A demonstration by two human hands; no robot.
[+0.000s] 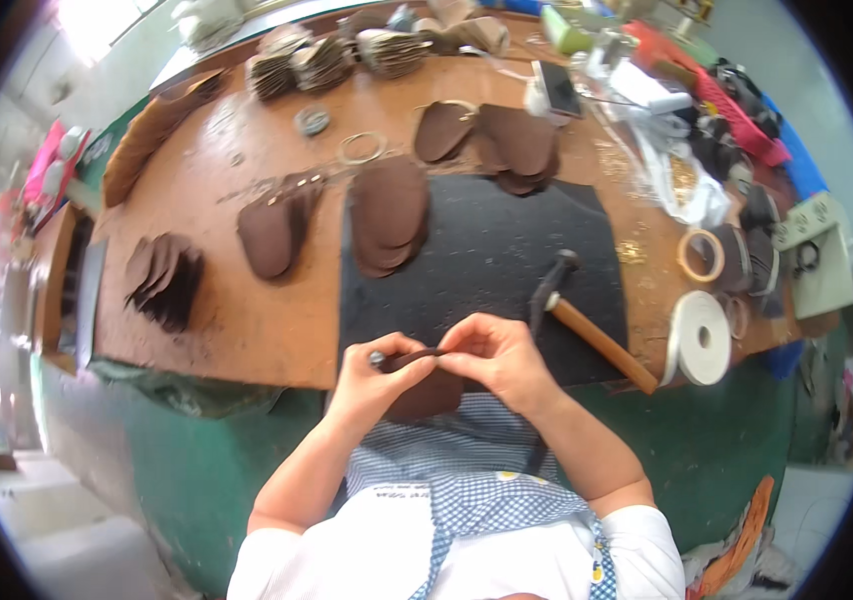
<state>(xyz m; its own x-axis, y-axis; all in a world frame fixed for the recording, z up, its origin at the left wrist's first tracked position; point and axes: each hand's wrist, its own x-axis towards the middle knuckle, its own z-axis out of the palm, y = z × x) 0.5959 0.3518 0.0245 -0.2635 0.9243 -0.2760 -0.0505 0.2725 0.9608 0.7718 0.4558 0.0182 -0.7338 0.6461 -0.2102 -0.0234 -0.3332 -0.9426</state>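
At the far left stands one fanned stack of brown cut-outs [165, 278], the first of five; a second stack [272, 238] lies to its right, slanting away from the person; the left hand [362, 378] has thumb and index finger closed on a brown piece [429, 398], with one small grey round end [377, 358] showing beside the finger, its kind unclear; a third stack [390, 215] overlaps the black mat [492, 270]; the single brown piece is at the mat's near edge, its gripped edge running left to right, its body hanging toward the apron [467, 440], its full long axis hidden; the right hand [497, 360] pinches that edge, fingertips together; two more stacks lie beyond; one hammer [602, 340] points its handle near-right; one tan tape ring [701, 255] and one white roll [700, 338] finish the right.
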